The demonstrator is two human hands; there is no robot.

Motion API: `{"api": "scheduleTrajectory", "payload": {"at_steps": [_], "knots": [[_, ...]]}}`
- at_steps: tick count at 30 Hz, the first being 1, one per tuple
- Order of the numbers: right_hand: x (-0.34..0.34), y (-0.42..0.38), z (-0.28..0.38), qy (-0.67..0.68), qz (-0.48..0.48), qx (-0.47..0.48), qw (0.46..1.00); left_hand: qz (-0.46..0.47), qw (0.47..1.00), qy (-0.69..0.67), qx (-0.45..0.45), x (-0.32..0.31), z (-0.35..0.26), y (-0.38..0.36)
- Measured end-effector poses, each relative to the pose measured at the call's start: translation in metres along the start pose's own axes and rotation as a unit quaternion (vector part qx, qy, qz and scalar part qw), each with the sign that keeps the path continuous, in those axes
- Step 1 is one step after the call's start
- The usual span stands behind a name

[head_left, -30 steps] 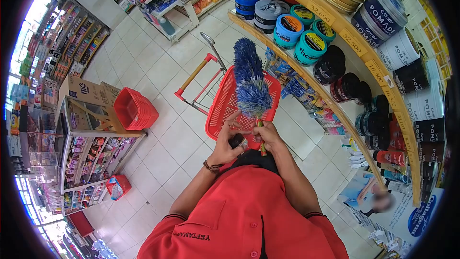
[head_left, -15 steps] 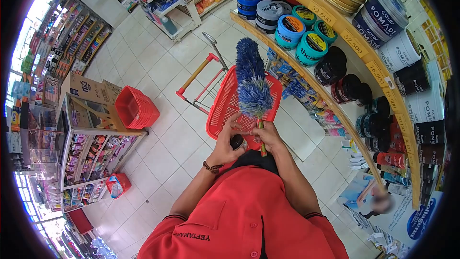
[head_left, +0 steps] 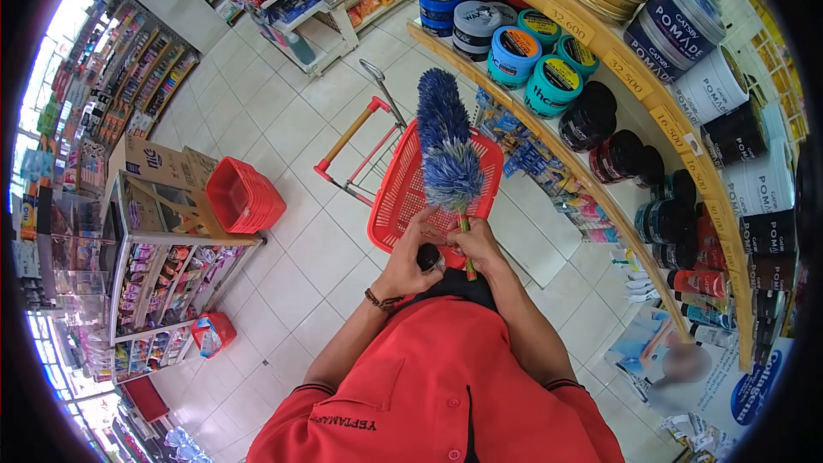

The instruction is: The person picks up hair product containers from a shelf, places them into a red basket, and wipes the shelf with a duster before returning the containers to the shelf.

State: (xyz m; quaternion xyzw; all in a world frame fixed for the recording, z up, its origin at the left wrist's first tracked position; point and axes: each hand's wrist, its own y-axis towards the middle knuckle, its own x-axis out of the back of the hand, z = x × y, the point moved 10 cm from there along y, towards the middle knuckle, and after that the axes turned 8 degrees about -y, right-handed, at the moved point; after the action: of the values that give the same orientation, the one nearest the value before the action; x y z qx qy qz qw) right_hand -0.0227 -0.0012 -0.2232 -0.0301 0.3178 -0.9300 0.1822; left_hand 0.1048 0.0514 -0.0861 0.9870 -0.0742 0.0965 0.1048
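My left hand (head_left: 410,259), a beaded bracelet on its wrist, is closed around a small dark jar (head_left: 428,255); its label is hidden. Beside it, my right hand (head_left: 477,243) grips the thin green-and-red handle of a feather duster (head_left: 452,173). The duster's blue and whitish head points away from me. Both hands are close together in front of my body, above the near end of a red shopping basket (head_left: 396,192), which sits by a wheeled trolley frame.
A curved shelf (head_left: 566,133) on the right carries pomade and wax tubs (head_left: 553,86) with price tags above. To the left stand stacked red baskets (head_left: 244,195), a cardboard box (head_left: 147,157) and a display rack (head_left: 163,291). Tiled floor (head_left: 283,257) lies between.
The dark jar has turned slightly in my left hand, showing more of its side. The duster head has shifted a little left. Both hands keep their holds.
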Motion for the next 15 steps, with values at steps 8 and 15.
{"api": "scheduleTrajectory", "payload": {"at_steps": [8, 15], "knots": [[0.004, -0.001, 0.005, 0.007, 0.015, 0.024, 1.0, -0.15, 0.924, -0.319, 0.15, 0.015, 0.044, -0.009], [0.046, -0.046, 0.034, -0.171, -0.024, 0.059, 0.983, -0.219, 0.701, -0.64, 0.226, 0.013, 0.108, -0.015]]}}
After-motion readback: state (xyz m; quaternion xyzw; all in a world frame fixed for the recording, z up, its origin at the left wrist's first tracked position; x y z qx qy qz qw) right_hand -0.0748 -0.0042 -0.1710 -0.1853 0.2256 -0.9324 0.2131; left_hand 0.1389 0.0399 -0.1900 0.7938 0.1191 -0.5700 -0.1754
